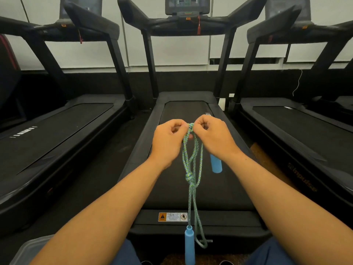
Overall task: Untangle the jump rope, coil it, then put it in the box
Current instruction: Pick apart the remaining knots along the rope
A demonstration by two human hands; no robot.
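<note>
Both my hands are up over the middle of the black treadmill deck (191, 196), fingers curled in. My left hand (168, 142) and right hand (214, 136) each pinch the top of the blue-green braided jump rope (192, 190) at the same spot, fingertips almost touching each other. The rope's long axis runs straight down from that pinch toward me, several strands hanging side by side. There is a tight knot (189, 177) partway down, where the strands bunch together. Below the knot a loop hangs past the near end of the deck, over the yellow-and-white warning sticker (172, 217). One light blue cylindrical foam handle (189, 244) hangs upright at the bottom, long axis vertical. The other light blue handle (216, 163) hangs just under my right wrist, slightly tilted. A clear plastic box (28, 249) shows at the lower left corner, on the floor, well apart from the rope.
</note>
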